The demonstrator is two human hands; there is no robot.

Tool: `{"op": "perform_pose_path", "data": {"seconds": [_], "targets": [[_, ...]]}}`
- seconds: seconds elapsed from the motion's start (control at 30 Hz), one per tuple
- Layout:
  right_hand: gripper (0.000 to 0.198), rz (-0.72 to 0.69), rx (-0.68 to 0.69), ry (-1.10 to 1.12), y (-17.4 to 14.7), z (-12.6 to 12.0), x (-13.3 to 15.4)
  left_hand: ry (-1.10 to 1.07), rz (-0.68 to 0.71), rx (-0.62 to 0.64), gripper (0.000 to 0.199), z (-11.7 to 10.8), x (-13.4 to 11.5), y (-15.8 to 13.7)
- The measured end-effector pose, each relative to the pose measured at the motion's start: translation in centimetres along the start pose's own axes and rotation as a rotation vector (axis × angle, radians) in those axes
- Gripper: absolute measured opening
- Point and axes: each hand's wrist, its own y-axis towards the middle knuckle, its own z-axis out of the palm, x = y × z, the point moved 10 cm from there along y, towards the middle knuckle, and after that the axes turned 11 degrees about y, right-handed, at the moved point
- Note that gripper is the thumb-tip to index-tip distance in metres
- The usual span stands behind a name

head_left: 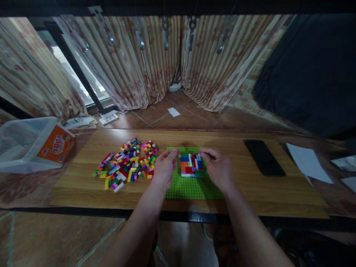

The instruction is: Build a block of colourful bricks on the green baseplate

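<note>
Head view: right fingers (211, 152) pinch a pink brick (199, 154), left fingers' (172, 154) hold cannot be told; a stray nudge could loosen the brick build (190, 165) between.

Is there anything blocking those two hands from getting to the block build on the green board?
Nothing visible blocks them: the left hand and right hand are at either side of the block build on the green board. The loose bricks lie left of the board, out of the way.
</note>
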Motion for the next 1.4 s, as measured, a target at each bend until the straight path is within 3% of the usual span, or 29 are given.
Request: {"op": "perform_pose_path", "data": {"seconds": [0.33,0.6,0.97,1.2,1.4], "targets": [[0.02,0.021,0.134,-0.014,1.1,3.5,-2.1,0.054,-0.022,0.004,0.03,0.2,0.2,-0.1],[0.029,0.065,0.196,0.009,1.2,3.9,-2.6,0.076,-0.017,0.031,0.028,0.4,0.4,0.0],[0.027,0.102,0.231,-0.01,1.6,4.0,-3.6,0.094,-0.056,0.025,0.027,0.6,1.3,0.0],[0.023,0.079,0.22,-0.048,1.6,4.2,-3.0,0.089,-0.053,0.032,0.03,0.8,1.4,0.1],[0.032,0.073,0.231,-0.076,1.1,4.0,-2.5,0.068,-0.032,0.019,0.03,0.5,1.1,0.3]]}}
